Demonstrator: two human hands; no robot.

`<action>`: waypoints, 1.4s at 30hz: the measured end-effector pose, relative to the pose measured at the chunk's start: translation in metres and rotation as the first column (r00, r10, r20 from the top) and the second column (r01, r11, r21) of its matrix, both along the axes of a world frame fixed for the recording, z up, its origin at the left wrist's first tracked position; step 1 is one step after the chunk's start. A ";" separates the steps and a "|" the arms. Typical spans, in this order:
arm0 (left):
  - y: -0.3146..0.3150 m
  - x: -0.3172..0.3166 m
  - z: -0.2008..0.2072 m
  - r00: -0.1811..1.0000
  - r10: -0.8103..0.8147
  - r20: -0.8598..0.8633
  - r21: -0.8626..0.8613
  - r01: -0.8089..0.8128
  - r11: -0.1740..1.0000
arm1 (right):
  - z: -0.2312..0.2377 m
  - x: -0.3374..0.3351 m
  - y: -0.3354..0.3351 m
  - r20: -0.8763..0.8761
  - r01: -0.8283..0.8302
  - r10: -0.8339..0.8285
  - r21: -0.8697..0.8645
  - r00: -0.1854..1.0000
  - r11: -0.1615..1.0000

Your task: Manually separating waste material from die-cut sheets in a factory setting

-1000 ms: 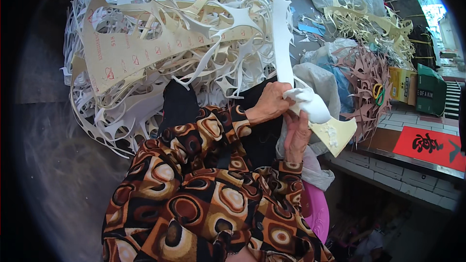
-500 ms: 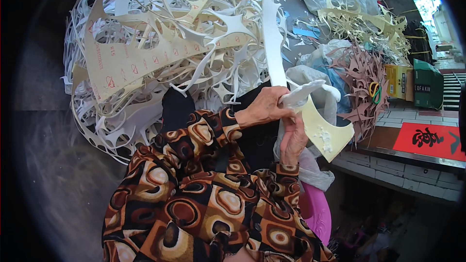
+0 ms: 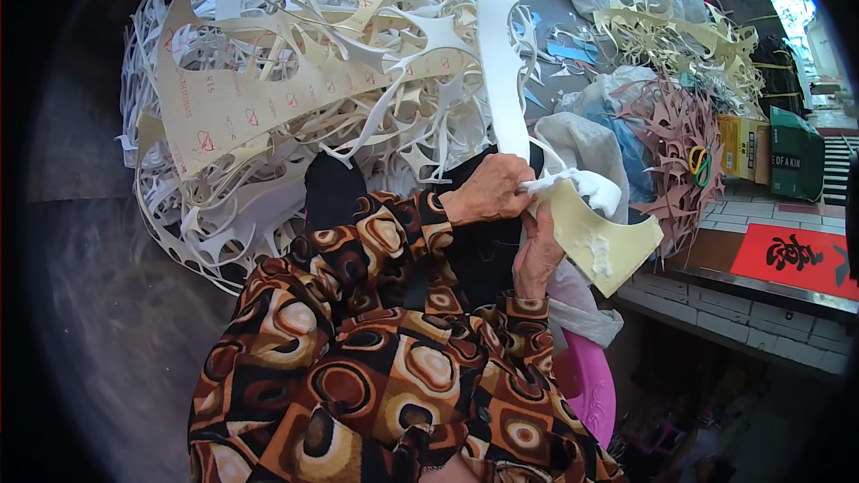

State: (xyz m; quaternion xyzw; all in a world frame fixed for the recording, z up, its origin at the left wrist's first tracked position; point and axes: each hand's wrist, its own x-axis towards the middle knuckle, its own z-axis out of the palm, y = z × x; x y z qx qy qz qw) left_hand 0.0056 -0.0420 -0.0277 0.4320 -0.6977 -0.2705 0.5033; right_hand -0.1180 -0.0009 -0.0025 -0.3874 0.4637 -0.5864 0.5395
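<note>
My left hand (image 3: 490,190) is closing its bent fingers around the lower end of a long white strip (image 3: 503,89), while my right hand (image 3: 540,250), just beside it, is pinching the left end of a cream piece (image 3: 601,240) between thumb and fingers. The cream piece is lying tilted out to my right, white flecks clinging to its face. A white layer (image 3: 595,190) is curling along its upper edge, and I cannot tell whether it is joining the strip. Behind this, a pale plastic bag (image 3: 586,148) is sagging, and a pink plastic rim (image 3: 591,385) is showing below it. A large heap of white offcuts (image 3: 295,206) is spreading beyond my left arm, a red-printed cream sheet (image 3: 242,116) lying over it. Further right, yellow-and-green-handled scissors (image 3: 699,168) are resting against mauve scraps (image 3: 667,139).
</note>
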 end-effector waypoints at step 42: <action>0.001 0.004 -0.007 0.997 0.014 0.072 -0.083 -0.008 0.996 | -0.019 -0.017 -0.005 0.393 -0.225 0.198 0.022 0.898 0.974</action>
